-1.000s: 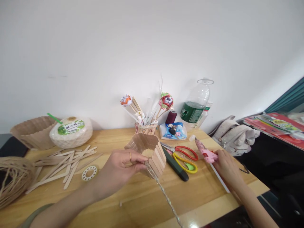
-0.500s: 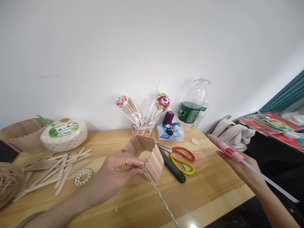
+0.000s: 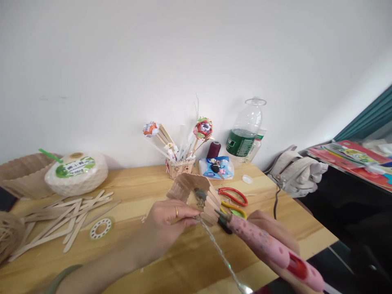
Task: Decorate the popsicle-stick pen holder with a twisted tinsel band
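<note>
Between my left hand [image 3: 171, 218] and my right hand [image 3: 269, 237] there is little room: the stick basket [image 3: 196, 196], the glue gun [image 3: 269, 249] and a twisted wire [image 3: 220, 253] fill the gap. Just behind lie scissors [image 3: 232, 198], then a flower pot [image 3: 179, 165], tissue pack [image 3: 216, 167] and bottle [image 3: 245, 132] along the wall. To my left the table [image 3: 134, 192] is bare up to the loose sticks [image 3: 64, 216] and tape ring [image 3: 100, 228].

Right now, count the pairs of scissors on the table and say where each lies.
2. The red-handled scissors lie right of the stick box. The yellow-handled scissors lie just in front of them, partly hidden behind the glue gun. More may be hidden.
</note>
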`<state>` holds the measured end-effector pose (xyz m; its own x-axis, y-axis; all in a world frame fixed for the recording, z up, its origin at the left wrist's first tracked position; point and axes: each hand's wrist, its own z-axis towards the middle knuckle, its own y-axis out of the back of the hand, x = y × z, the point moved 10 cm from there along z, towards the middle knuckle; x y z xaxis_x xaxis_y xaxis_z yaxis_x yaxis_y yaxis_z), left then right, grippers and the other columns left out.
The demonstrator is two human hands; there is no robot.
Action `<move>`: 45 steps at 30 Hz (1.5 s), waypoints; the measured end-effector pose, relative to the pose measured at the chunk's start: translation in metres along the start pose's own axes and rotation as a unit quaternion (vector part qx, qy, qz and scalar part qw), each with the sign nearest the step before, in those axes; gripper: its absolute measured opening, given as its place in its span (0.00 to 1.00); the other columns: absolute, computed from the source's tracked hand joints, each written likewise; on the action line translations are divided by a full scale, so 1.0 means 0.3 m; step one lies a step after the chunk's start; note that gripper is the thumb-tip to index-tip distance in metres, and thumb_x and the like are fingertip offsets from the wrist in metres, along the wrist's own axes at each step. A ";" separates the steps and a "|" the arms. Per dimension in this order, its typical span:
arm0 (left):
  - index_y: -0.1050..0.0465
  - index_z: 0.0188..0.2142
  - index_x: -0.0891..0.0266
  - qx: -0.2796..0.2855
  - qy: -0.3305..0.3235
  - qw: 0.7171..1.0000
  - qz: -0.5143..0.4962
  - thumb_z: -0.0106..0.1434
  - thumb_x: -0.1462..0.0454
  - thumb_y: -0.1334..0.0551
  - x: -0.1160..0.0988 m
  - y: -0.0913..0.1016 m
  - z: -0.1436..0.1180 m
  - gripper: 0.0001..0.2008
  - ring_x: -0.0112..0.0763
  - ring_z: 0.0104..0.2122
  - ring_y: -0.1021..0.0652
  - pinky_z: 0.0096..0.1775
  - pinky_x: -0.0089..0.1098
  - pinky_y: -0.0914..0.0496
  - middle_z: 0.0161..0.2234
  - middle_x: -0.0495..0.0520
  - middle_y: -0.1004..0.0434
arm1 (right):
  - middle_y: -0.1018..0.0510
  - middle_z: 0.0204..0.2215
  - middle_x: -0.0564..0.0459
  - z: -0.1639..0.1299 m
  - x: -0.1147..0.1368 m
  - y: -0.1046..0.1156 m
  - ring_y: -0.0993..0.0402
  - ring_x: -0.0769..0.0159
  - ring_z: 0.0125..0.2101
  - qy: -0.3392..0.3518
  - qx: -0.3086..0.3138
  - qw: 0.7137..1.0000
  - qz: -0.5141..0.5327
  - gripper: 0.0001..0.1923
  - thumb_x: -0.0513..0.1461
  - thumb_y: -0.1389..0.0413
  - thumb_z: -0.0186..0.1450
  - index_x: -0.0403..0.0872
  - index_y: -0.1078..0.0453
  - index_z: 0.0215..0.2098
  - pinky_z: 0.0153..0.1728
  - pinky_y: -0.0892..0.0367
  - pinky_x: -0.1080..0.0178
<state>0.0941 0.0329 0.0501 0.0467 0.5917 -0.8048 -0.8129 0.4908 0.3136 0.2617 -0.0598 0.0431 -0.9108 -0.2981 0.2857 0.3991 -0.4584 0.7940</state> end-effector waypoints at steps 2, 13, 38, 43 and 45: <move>0.22 0.34 0.59 0.010 -0.011 1.000 0.011 0.55 0.69 0.38 -0.004 -0.018 0.003 0.08 0.28 0.29 0.21 0.33 0.25 0.27 0.31 0.51 0.19 | 0.24 0.23 0.53 -0.005 0.020 -0.018 0.25 0.65 0.23 0.019 0.031 0.997 0.069 0.18 0.42 0.60 0.68 0.52 0.30 0.30 0.25 0.29 0.67; 0.22 0.35 0.61 0.008 -0.051 0.999 0.012 0.56 0.69 0.38 -0.040 -0.057 0.020 0.07 0.29 0.27 0.21 0.30 0.24 0.27 0.28 0.53 0.19 | 0.27 0.19 0.55 -0.020 0.014 -0.014 0.29 0.68 0.18 0.088 -0.039 0.987 0.127 0.12 0.44 0.56 0.67 0.50 0.36 0.29 0.17 0.36 0.68; 0.22 0.36 0.57 0.027 -0.015 1.000 -0.002 0.57 0.68 0.38 -0.022 -0.065 0.015 0.08 0.26 0.27 0.22 0.30 0.23 0.29 0.28 0.49 0.19 | 0.31 0.21 0.54 -0.052 0.001 -0.037 0.32 0.66 0.19 0.083 0.010 0.989 0.120 0.12 0.42 0.58 0.68 0.50 0.38 0.29 0.19 0.38 0.64; 0.22 0.35 0.59 0.021 -0.009 1.000 -0.007 0.56 0.69 0.37 -0.015 -0.059 0.012 0.08 0.25 0.27 0.22 0.31 0.21 0.29 0.29 0.49 0.19 | 0.31 0.20 0.54 -0.044 -0.005 -0.030 0.32 0.66 0.18 0.069 0.004 0.990 0.125 0.12 0.41 0.56 0.67 0.51 0.37 0.27 0.18 0.38 0.65; 0.22 0.35 0.59 0.021 -0.006 1.000 -0.009 0.56 0.69 0.37 -0.012 -0.057 0.010 0.08 0.24 0.27 0.21 0.31 0.21 0.29 0.29 0.49 0.19 | 0.30 0.20 0.55 -0.041 -0.007 -0.028 0.32 0.66 0.18 0.065 0.002 0.991 0.118 0.11 0.41 0.56 0.67 0.51 0.38 0.27 0.18 0.38 0.65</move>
<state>0.1097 0.0242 0.0491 0.0681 0.5907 -0.8040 -0.7870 0.5271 0.3207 0.2616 -0.0655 0.0292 -0.7702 -0.5023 0.3930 0.5992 -0.3587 0.7158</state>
